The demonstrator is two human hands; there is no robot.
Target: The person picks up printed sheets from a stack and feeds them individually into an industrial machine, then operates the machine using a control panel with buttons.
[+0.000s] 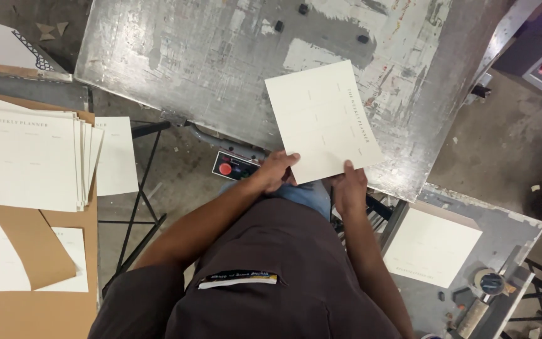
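Hands (pixel 312 179) grip cream sheet's (pixel 321 122) near edge over metal plate (pixel 189 56).

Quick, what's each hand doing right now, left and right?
Left hand: closed on the near edge of the cream printed sheet.
Right hand: gripping the same sheet's near edge.

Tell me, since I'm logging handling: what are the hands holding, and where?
Both hands, left and right, grip one cream printed sheet by its near edge.
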